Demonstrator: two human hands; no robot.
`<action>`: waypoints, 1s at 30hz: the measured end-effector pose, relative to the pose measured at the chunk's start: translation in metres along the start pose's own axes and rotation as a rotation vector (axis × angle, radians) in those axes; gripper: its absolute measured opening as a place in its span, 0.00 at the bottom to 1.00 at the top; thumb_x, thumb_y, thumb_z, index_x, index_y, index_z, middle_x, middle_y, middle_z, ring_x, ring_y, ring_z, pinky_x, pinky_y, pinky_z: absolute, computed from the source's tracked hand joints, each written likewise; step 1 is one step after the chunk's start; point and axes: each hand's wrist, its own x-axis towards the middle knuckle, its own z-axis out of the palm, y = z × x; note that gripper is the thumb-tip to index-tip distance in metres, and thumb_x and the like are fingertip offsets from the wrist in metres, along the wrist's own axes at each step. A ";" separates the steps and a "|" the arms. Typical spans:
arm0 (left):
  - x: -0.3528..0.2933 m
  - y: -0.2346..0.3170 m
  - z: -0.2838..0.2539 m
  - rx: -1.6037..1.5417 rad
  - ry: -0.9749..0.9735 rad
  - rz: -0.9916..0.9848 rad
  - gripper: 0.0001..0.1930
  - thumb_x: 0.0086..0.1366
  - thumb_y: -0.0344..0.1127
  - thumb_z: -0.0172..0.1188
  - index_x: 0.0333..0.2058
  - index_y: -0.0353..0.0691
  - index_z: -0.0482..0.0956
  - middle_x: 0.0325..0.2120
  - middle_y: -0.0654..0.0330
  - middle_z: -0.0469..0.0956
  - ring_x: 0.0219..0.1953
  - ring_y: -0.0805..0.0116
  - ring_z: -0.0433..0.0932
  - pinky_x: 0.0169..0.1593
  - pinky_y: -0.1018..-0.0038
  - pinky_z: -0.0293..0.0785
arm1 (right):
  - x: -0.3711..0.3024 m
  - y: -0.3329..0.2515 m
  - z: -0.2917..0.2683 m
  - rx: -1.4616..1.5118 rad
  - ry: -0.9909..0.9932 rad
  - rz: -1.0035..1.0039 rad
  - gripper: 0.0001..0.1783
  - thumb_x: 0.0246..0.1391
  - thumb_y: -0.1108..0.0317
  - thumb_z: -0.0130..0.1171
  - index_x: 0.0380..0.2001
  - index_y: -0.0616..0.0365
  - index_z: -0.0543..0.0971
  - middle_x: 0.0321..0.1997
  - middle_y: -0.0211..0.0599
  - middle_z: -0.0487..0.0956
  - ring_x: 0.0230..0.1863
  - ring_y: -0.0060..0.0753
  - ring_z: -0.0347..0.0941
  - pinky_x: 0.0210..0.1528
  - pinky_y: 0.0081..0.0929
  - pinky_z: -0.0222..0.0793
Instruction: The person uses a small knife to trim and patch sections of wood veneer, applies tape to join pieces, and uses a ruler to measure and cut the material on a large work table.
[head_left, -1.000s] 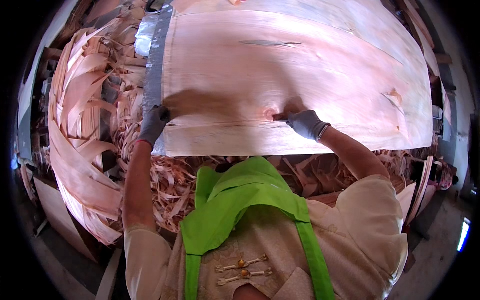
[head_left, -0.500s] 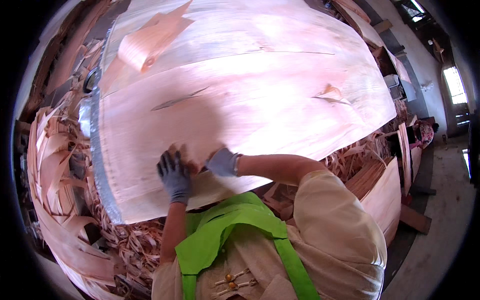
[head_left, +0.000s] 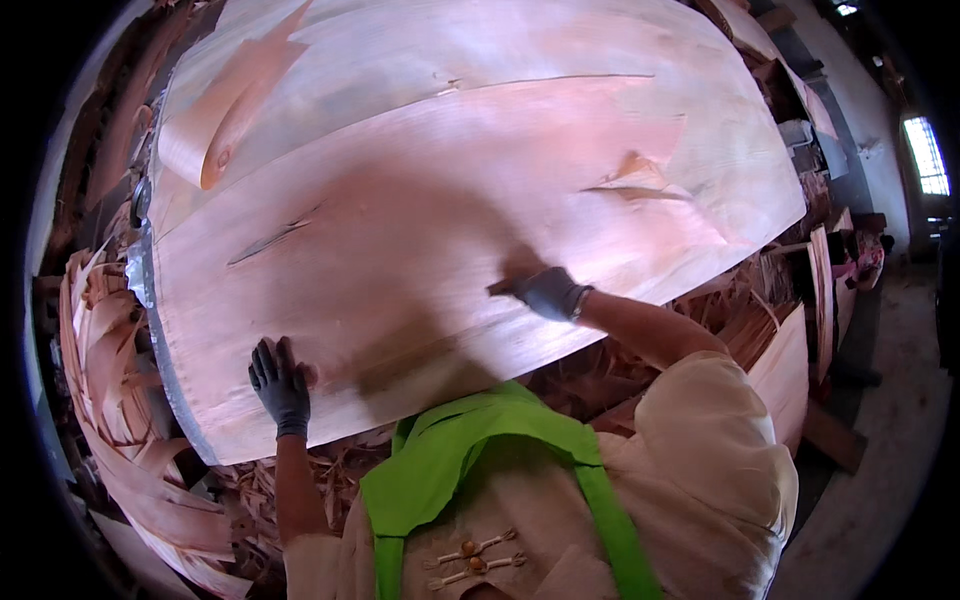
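Veneer sheet (head_left: pixel 430 210) covers the bench, both gloved hands pressed flat and open on it: left hand (head_left: pixel 280 385), right hand (head_left: pixel 548 292); scraps (head_left: pixel 110 400) heaped beside, concrete floor (head_left: pixel 890 480)

Your surroundings: a dim workshop. A bright window (head_left: pixel 926 157) sits high in the pale wall (head_left: pixel 850 100) on the far right, throwing daylight in. Below you, right side, a grey concrete floor (head_left: pixel 880 480), dusty. Curled wood scraps (head_left: pixel 110 400) heap along your left and spill under the work edge. Stacked boards (head_left: pixel 790 350) lean at the right, with a wooden block (head_left: pixel 830 435) on the floor beside them. Far corners are too dark to read.
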 end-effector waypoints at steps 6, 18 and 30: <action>0.006 0.006 0.006 0.048 0.058 -0.007 0.32 0.63 0.49 0.46 0.65 0.53 0.54 0.66 0.48 0.47 0.67 0.46 0.46 0.66 0.49 0.41 | -0.027 0.064 0.061 -0.035 -0.044 0.005 0.14 0.60 0.62 0.47 0.44 0.29 0.78 0.37 0.36 0.76 0.35 0.42 0.76 0.31 0.37 0.72; 0.096 0.344 -0.018 -0.305 0.074 0.139 0.33 0.62 0.50 0.48 0.64 0.50 0.56 0.65 0.47 0.49 0.67 0.47 0.47 0.67 0.49 0.37 | -0.004 0.038 -0.032 -0.017 -0.159 -0.076 0.14 0.53 0.54 0.57 0.32 0.53 0.80 0.30 0.39 0.79 0.32 0.41 0.78 0.34 0.39 0.71; 0.099 0.350 -0.042 -0.159 0.007 0.140 0.34 0.56 0.43 0.57 0.62 0.50 0.60 0.65 0.48 0.50 0.67 0.48 0.49 0.67 0.50 0.42 | -0.084 0.228 -0.086 -0.040 -0.387 -0.079 0.14 0.57 0.63 0.46 0.40 0.58 0.77 0.35 0.47 0.80 0.37 0.46 0.79 0.36 0.45 0.73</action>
